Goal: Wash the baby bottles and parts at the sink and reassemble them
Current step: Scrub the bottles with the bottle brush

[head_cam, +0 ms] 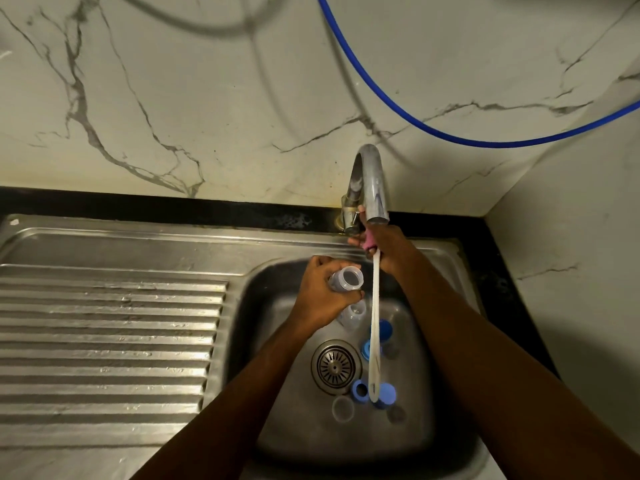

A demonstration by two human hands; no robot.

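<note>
Hands are both above the steel sink (273, 427), and every place below is given from the round drain (336, 367) in its floor. Left hand (322, 292) is above the drain and slightly to the left, with the fingers curled round a clear baby bottle (344, 280). This bottle lies almost sideways in the grip, with its open mouth turned to the right and toward the camera. Right hand (384, 252) is further above the drain, directly under the spout of the tap (372, 181), and it is closed on a bottle brush (374, 323). A pink part of the brush sits between the fingers, and the long white handle hangs straight down and ends just right of the drain. The fingertips of this hand reach to the lever at the base of the tap, but it is not possible to tell if they touch it. A second clear bottle (353, 313) lies on the sink floor just above the drain, partly under the left hand. Blue parts (382, 329) lie to the right of the drain, two above its level and two below, close to the brush handle. Clear caps (343, 408) lie below the drain, one straight under it and one more to the right. A ribbed drainboard (104, 341) extends to the left of the drain. A blue hose (450, 135) curves on the marble wall (207, 98) far above it.
</note>
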